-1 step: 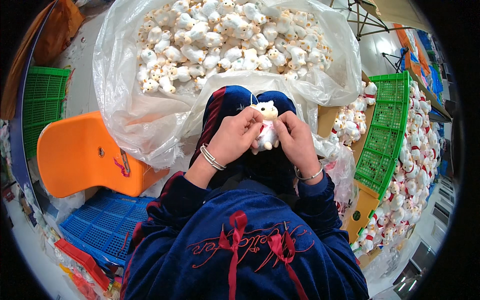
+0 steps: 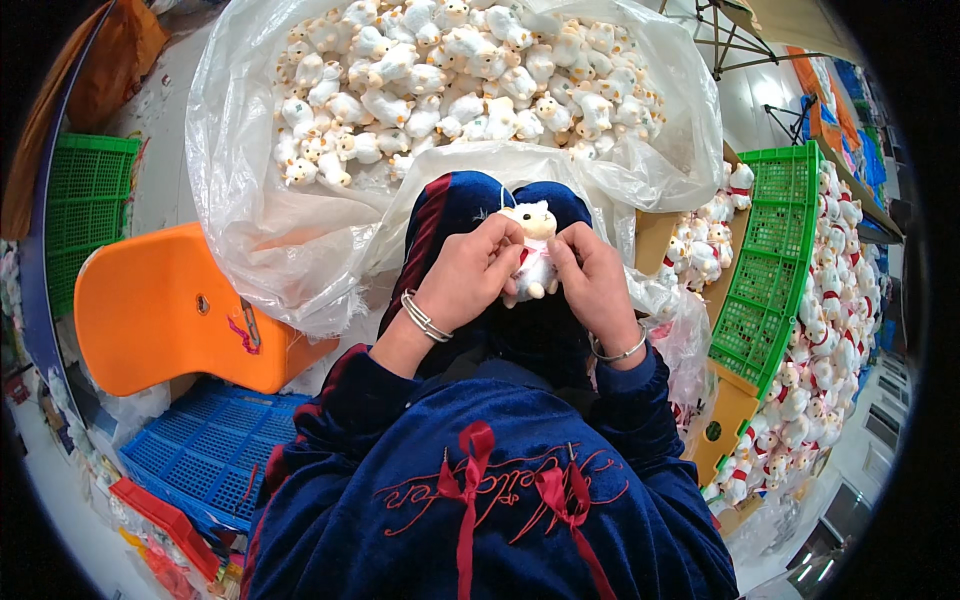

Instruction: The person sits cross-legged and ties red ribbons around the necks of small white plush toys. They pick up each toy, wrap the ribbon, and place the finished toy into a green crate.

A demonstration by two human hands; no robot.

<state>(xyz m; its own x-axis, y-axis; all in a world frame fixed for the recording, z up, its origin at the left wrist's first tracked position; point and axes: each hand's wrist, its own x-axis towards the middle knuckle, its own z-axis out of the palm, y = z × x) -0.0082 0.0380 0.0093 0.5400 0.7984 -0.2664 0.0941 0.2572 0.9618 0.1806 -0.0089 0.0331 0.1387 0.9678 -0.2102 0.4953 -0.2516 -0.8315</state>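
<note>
A small white plush animal toy (image 2: 536, 222) with a cream head, dark eyes and a hanging loop stands upright above my lap, facing me. Around its neck runs a pale pink ribbon, with a bit of red showing beside my left fingers. My left hand (image 2: 468, 272) pinches at the toy's left side, thumb and forefinger together by the neck. On the other side my right hand (image 2: 592, 278) is closed in a pinch at neck height. The fingertips partly hide what each pinch holds of ribbon or plush.
Ahead, a large clear plastic bag (image 2: 235, 130) holds many similar plush toys. An orange chair (image 2: 150, 310) stands at left, above a blue crate (image 2: 200, 440). To the right are a cardboard box (image 2: 652, 240), a green crate (image 2: 765, 260) and a heap of toys with red scarves (image 2: 800, 380).
My fingers have shifted very slightly at the toy's neck, and a little more pale pink ribbon shows. Everything else has stayed in place.
</note>
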